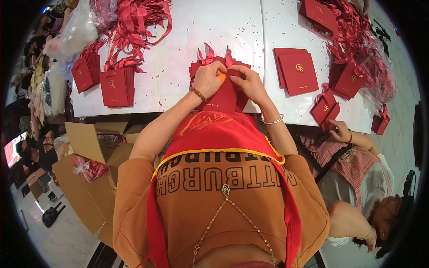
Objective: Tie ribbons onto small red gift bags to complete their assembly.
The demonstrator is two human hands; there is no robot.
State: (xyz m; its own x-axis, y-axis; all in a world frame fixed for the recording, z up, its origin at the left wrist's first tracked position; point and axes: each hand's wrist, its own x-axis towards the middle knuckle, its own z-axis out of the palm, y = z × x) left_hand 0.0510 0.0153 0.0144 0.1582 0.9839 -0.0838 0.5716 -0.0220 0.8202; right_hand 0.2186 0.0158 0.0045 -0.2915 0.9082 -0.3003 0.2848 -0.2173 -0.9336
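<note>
Red paper bags: we have several overlapped red bags (pixel 220 98) at the table's near edge, in front of our chest; the overlap hides their exact number.
Ribbon loops: two stand up from their top (pixel 229 54).
Left hand: our left hand (pixel 207 81) is curled in at the bags' top, an orange piece (pixel 221 77) at its fingertips; we cannot tell whether it is held or worn, or what the fingers grip.
Right hand: our right hand (pixel 246 82) touches the same top edge, thumb and forefinger slightly parted; we cannot tell whether they pinch anything.
Bag print: gold, a small line low on our bags; a letter emblem shows on the others.
Left side: two stacks (pixel 117 87) of bags, ribbons trailing above.
Right side: one overlapping pair (pixel 298 73), with more bags and ribbon beyond, uncounted.
Clothing print: outlined and solid black lettering crosses our brown shirt (pixel 241 210); yellow print marks our red apron (pixel 214 138).
Open carton: a cardboard box (pixel 82 192) at our left holds red goods in clear plastic (pixel 90 169).
Co-worker: one, at our right, a hand (pixel 340 132) near small red bags (pixel 325 108).
</note>
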